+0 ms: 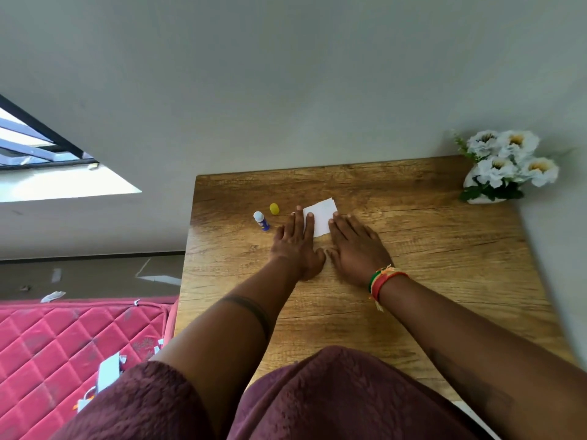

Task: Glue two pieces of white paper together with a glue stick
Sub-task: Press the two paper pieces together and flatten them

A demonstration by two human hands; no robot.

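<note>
A small white paper (322,215) lies flat on the wooden table (413,249), near its far left part. My left hand (297,246) lies flat with straight fingers over the paper's left edge. My right hand (357,246) lies flat with straight fingers on the paper's right near corner. Whether one sheet or two lie there I cannot tell. Left of the paper stands the glue stick (261,221), blue with its white tip bare. Its yellow cap (274,208) sits apart between the stick and the paper.
A white vase of white flowers (505,168) stands at the table's far right corner against the grey wall. Left of the table lies a red quilted mattress (63,344) with paper scraps (108,373) on it. The table's left edge is close to the glue stick.
</note>
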